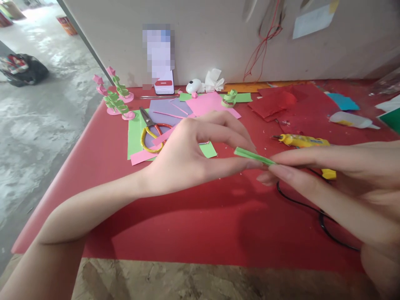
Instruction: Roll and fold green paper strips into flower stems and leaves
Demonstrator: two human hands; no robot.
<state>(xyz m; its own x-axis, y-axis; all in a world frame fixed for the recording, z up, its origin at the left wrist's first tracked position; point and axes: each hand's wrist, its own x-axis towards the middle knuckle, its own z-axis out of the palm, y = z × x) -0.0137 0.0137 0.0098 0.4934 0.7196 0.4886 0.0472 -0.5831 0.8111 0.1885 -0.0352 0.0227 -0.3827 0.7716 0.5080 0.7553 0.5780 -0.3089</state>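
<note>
A narrow folded green paper strip (253,156) is held up between my hands, above the red tabletop (200,233). My left hand (200,150) pinches its left part with thumb and fingertips. On its right end, my right hand (325,183) closes with thumb and forefinger. Behind my left hand lie scissors (150,135) with yellow and red handles, on sheets of green paper (134,133) and purple paper (159,107). Pink strips (142,157) lie there too. A yellow glue gun (301,141) rests beyond my right hand, partly hidden by it.
Several small paper flowers (117,98) stand at the back left. A phone (164,81) leans against the wall. Red paper (275,102), a white bottle (351,120) and a green paper curl (229,99) lie at the back. A black cord (300,203) runs under my right hand.
</note>
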